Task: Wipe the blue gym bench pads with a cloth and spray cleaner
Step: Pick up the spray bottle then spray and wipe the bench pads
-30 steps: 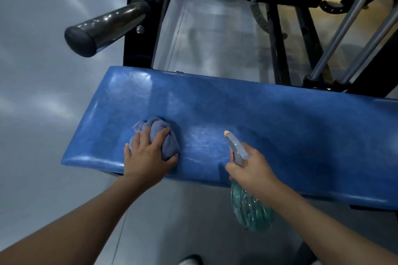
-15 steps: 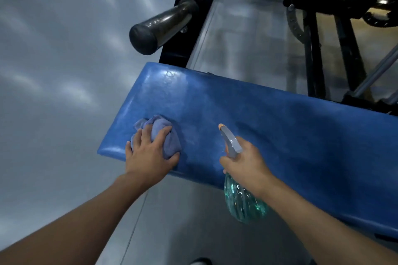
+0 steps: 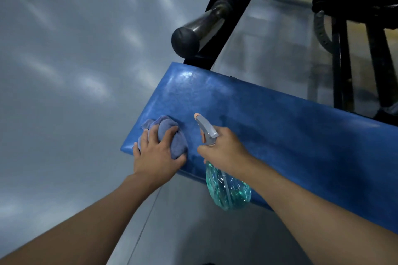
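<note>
Meanwhile my left hand [image 3: 158, 157] pressed the bunched cloth [image 3: 170, 135] on the blue pad [image 3: 290, 127]'s near left corner, mid-wipe; my right hand [image 3: 224, 150] gripped the spray bottle [image 3: 226, 187]; next, probably sweeping rightward.

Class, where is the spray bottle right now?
In the head view, the spray bottle hangs in the right hand at the blue pad's near edge, right of the cloth.

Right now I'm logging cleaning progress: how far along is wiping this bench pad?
Partly done. The blue pad shows a hazy film near its left end. In hand: the left hand presses the cloth at the front-left corner, and the right hand holds the spray bottle. The long stretch to the right looks unwiped.
</note>
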Demonstrator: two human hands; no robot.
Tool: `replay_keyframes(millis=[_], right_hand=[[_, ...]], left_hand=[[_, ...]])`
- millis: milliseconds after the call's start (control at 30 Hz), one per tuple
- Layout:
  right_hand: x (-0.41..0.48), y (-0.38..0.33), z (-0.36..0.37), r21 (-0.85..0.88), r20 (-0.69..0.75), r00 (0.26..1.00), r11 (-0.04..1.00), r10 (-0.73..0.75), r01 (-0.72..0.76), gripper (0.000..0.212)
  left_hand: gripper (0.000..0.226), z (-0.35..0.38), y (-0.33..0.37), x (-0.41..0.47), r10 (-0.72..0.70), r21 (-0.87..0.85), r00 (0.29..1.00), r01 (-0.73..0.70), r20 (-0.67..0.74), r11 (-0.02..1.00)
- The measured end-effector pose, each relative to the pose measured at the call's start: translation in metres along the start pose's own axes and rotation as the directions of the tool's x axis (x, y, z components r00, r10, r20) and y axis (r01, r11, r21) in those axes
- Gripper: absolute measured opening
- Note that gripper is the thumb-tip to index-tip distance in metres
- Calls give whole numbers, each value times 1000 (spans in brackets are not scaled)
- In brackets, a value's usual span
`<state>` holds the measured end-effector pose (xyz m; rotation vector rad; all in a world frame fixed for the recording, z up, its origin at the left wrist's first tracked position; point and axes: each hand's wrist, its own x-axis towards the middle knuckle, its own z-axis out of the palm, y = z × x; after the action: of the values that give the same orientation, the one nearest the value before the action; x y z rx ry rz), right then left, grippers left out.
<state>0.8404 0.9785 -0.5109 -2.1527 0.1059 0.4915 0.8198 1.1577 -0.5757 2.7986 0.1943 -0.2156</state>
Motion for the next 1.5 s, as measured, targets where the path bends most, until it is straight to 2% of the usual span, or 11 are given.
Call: replay_keyframes(millis=[167, 300, 500, 667, 800, 900, 1000, 1167, 1367, 1433, 1500], right_hand=[[6, -5, 4, -79, -64, 998, 997, 12, -17, 18], [0, -4, 2, -49, -94, 996, 999, -11, 7, 15], [-24, 11, -19, 42, -120, 992, 999, 34, -29, 14], [-59, 34, -63, 63, -223, 970, 994, 98, -86, 9], [-100, 62, -114, 160, -305, 944, 984, 127, -81, 18], [-139, 91, -161, 208, -363, 925, 977, 115, -40, 17], [-184, 129, -213, 243, -454, 876, 968, 164, -56, 24], [-288, 211, -297, 321, -593, 769, 946, 239, -47, 29], [-456, 293, -397, 420, -731, 574, 906, 369, -47, 22], [-516, 306, -429, 451, -766, 476, 889, 433, -83, 19], [-578, 313, -459, 490, -792, 372, 867, 484, -85, 24]], left_hand=[[75, 2, 1, 3, -11, -17, 1000, 11, 16, 1000], [73, -3, 7, 2, -30, -31, 999, 31, 18, 999], [67, -21, 16, -3, -62, -58, 997, 64, 44, 996], [59, -34, 50, -23, 111, -52, 994, -110, 15, 993], [71, -39, 106, -33, 301, -45, 953, -300, 27, 953], [72, -36, 169, -43, 443, -27, 896, -442, 28, 897], [70, -27, 248, -67, 549, -4, 834, -550, 53, 835], [72, -3, 390, -140, 725, 9, 681, -730, 107, 684], [74, 18, 567, -266, 887, -38, 423, -899, 185, 437], [73, 15, 623, -308, 923, -50, 341, -934, 177, 355], [71, 7, 677, -351, 954, -99, 240, -961, 178, 260]])
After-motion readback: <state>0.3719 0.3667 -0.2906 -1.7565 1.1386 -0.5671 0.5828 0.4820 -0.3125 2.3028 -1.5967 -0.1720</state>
